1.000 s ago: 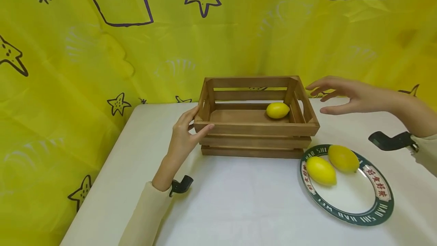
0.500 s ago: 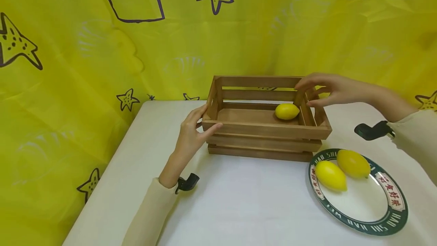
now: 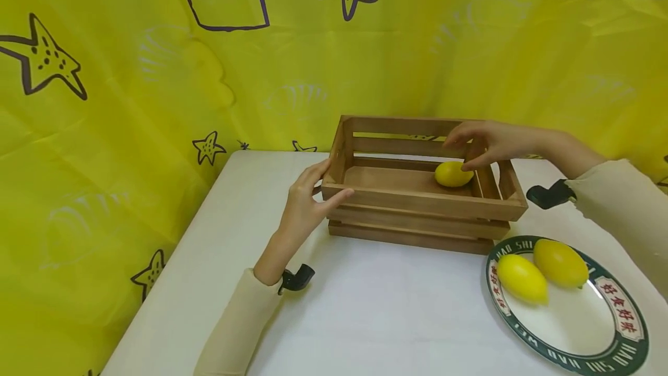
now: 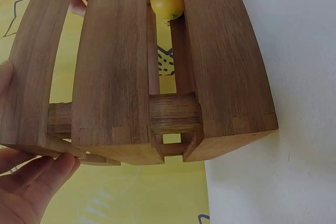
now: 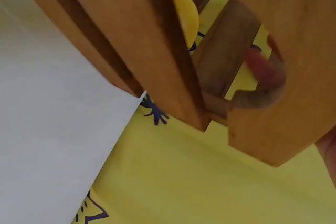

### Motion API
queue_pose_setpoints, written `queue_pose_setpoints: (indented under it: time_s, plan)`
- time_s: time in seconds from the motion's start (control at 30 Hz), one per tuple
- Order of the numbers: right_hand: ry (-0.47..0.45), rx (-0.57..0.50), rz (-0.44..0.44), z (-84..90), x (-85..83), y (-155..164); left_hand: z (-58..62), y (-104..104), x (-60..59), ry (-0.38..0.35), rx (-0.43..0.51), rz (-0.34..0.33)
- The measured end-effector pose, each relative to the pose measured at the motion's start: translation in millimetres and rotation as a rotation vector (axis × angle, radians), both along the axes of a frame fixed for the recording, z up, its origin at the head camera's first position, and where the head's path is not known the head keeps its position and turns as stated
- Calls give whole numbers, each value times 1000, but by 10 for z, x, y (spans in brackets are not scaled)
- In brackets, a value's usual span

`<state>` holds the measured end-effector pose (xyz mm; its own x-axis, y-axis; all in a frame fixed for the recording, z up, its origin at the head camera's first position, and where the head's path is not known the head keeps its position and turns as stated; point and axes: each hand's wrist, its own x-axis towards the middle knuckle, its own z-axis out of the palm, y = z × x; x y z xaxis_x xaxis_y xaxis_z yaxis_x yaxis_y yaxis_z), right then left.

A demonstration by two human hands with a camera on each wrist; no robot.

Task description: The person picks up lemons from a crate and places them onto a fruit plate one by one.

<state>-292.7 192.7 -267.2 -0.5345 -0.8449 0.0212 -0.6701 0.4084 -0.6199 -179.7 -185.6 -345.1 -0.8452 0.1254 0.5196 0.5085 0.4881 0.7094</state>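
A slatted wooden crate stands on the white table, with a lemon inside at its right end. My left hand grips the crate's left end; the thumb lies over the front rail and the fingers are on the end side. Over the right end of the crate, my right hand reaches in above the lemon, fingers spread and bent downward. Its thumb is by the lemon's right end; whether it touches cannot be told. Through the slats, the wrist views show the lemon partly.
A white plate with a green lettered rim sits at the crate's front right corner. Two lemons, one nearer and one behind, lie on it. A yellow patterned cloth hangs behind the table.
From beyond the crate's right end, my right hand has moved left and down into it, above the lemon. My left hand keeps its grip. The head view has shifted, sliding everything rightward.
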Motion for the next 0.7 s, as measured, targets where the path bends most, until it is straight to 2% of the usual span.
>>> queue_pose_setpoints:
  time_s: [0.07, 0.17, 0.27, 0.5, 0.7]
  plan:
    - [20, 30, -7, -11, -24, -22, -2, 5, -1, 0, 3, -7]
    - [26, 130, -40, 12, -48, -98, -7, 3, -2, 1, 4, -9]
    - [-8, 248, -57, 19, -75, -180, -6, 2, -3, -1, 7, -11]
    - [-9, 415, 5, -120, -212, -284, -7, 13, -2, 11, -8, 1]
    - [-3, 538, -9, -204, -266, -344, -2, 14, 7, 9, -14, 2]
